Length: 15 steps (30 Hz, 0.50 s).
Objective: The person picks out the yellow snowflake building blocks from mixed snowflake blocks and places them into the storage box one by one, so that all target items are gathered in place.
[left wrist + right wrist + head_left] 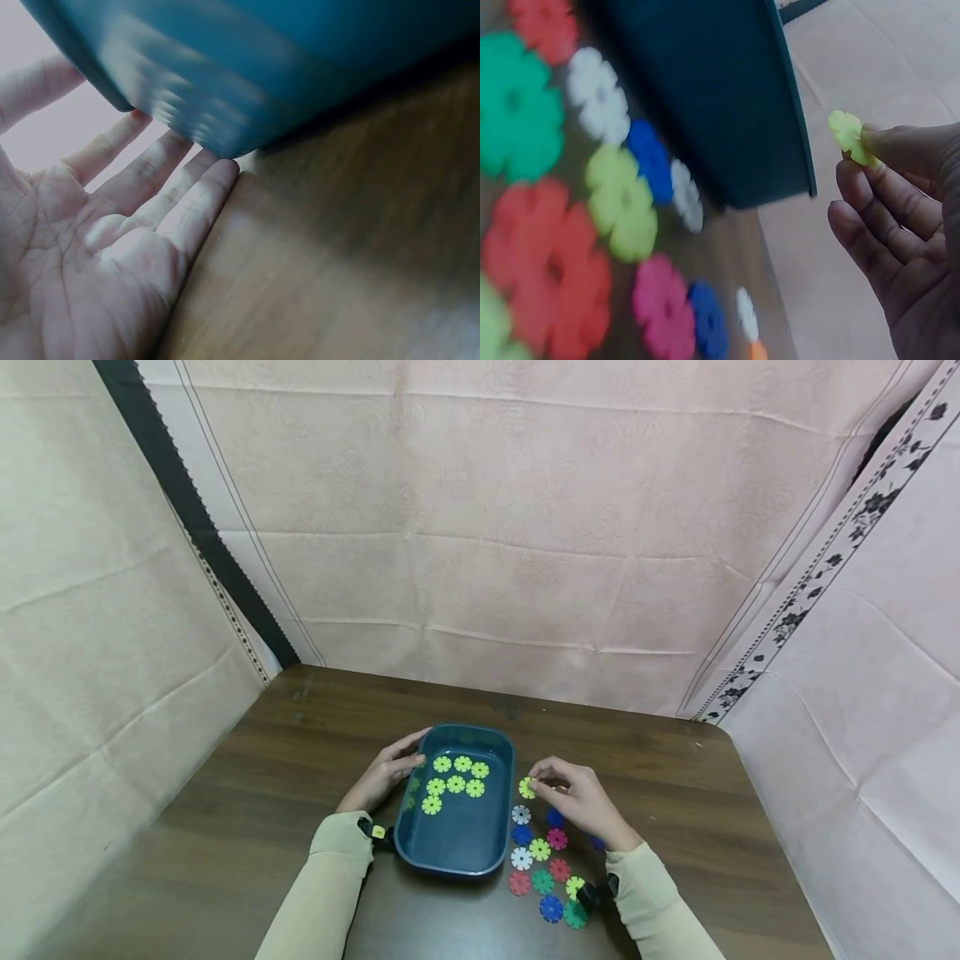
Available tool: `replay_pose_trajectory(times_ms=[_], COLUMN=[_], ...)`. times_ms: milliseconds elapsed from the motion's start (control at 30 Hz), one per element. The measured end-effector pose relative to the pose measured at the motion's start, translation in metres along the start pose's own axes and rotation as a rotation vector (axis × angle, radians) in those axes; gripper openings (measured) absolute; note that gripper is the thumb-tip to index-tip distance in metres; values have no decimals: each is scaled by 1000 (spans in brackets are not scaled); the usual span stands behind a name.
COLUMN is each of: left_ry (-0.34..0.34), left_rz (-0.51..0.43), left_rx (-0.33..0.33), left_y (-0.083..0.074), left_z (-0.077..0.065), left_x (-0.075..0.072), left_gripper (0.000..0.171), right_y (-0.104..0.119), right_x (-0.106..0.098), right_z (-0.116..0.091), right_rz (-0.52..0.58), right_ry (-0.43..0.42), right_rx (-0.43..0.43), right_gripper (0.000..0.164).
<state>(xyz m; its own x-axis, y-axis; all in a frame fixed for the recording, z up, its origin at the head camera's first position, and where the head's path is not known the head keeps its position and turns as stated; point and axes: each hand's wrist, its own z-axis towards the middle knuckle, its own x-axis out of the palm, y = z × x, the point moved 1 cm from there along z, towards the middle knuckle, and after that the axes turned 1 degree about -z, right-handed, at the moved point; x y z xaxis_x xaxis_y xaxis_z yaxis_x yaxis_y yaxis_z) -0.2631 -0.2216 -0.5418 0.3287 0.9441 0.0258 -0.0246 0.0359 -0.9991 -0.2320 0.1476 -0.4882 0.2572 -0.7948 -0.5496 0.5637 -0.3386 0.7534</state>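
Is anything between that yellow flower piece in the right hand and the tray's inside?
Just the right rim of the blue tray. The yellow flower piece, pinched by the right hand, is beside it; I can't tell whether it's higher. Nothing else visible intervenes.

No legible txt, nos. or brands, incl. on small yellow tag (378,832) near L cuff (342,833)

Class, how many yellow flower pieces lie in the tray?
7 yellow flower pieces in the tray: three in the far row, three in the middle row, one in the nearest. Dim marks beside them look like reflections; none seem hidden.
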Motion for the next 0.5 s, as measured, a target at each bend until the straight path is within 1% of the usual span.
replay_pose_trajectory(times_ms=[167, 333, 433, 500], left_ry=[-1, -4, -3, -6], left_rz=[-1, 0, 8, 8], left_rx=[-3, -5, -4, -7], left_y=[0, 0, -1, -1], left_z=[0, 0, 0, 0], left_x=[0, 0, 0, 1], left_gripper=[51, 51, 50, 50], right_y=[8, 15, 19, 20], right_x=[12, 28, 39, 47], right_z=[20, 39, 50, 57], right_rz=[-1, 37, 39, 27], right_ry=[13, 19, 53, 98], right_rx=[-21, -65, -83, -95], right_gripper=[11, 10, 11, 12])
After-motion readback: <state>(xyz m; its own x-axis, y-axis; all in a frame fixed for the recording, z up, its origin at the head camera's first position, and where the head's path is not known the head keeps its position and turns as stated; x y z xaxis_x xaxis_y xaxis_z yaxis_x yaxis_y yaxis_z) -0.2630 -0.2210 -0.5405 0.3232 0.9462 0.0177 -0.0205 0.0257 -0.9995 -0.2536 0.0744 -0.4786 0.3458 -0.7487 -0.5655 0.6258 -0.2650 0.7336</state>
